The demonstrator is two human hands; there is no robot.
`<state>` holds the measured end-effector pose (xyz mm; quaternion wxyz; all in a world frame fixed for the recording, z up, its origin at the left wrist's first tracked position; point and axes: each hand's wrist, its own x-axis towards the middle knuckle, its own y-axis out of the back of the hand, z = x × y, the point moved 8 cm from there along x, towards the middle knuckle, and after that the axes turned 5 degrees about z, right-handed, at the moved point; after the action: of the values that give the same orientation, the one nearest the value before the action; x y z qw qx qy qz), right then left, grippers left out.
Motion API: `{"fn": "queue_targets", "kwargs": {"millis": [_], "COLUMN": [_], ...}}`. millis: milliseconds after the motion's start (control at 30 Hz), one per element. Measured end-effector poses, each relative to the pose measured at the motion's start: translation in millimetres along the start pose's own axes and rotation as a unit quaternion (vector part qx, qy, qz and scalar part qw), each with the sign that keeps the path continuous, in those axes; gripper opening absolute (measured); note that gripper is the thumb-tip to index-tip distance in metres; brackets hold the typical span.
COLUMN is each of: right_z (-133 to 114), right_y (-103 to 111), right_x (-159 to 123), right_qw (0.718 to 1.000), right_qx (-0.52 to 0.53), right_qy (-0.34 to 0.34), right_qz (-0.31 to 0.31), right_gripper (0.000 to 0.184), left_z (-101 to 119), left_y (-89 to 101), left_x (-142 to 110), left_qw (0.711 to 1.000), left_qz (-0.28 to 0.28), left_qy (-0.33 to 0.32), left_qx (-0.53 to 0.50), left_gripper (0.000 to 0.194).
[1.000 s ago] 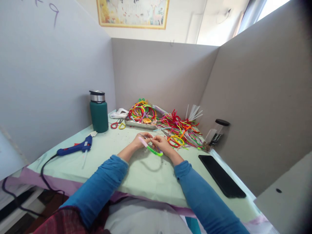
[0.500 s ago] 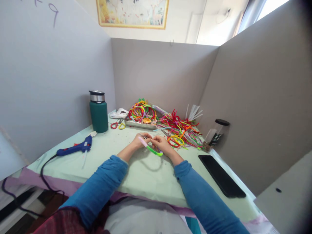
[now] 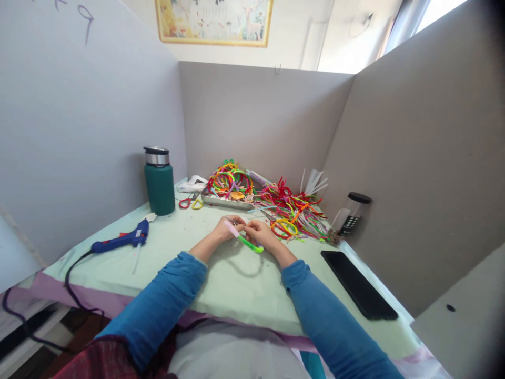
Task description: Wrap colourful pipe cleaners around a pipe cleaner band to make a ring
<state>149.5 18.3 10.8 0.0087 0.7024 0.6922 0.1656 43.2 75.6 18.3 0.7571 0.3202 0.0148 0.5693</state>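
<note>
Between my two hands hangs a curved ring of pipe cleaner [image 3: 249, 245], pink-lilac at its ends and green along the bottom. My left hand [image 3: 230, 227] is closed, its fingers pinching the ring's far side. From the other side my right hand [image 3: 259, 231] pinches it too, and the fingertips of both hands meet. The exact spot they grip is hidden behind the fingers. The ring is held above the pale green tablecloth [image 3: 244, 295], where its curved shadow falls.
Behind my hands lie a metal tray [image 3: 229, 203] of coloured loops and a heap of pipe cleaners [image 3: 292, 202]. At left stand a green bottle [image 3: 159, 187] and a blue glue gun [image 3: 122, 239] with its cord. A black phone [image 3: 359, 284] lies at right. Grey panels [image 3: 264, 116] enclose the table.
</note>
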Motion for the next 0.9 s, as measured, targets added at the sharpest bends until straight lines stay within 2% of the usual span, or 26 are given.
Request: {"fn": "queue_targets", "kwargs": {"millis": [267, 900], "right_z": [4.6, 8.3], "right_y": [1.7, 1.4], "right_x": [3.5, 5.1], "right_qw": [1.000, 1.000], "right_qx": [0.005, 0.010], "right_qy": [0.009, 0.006], "right_qz": [-0.003, 0.000], "right_gripper": [0.026, 0.024], "left_z": [-3.3, -4.3], "left_y": [2.2, -0.3], "left_x": [-0.2, 0.7], "left_qw": [1.000, 0.999], "left_qz": [0.017, 0.001], "left_qy": [0.022, 0.032], "left_qx": [-0.004, -0.014], "left_gripper": [0.022, 0.021]}}
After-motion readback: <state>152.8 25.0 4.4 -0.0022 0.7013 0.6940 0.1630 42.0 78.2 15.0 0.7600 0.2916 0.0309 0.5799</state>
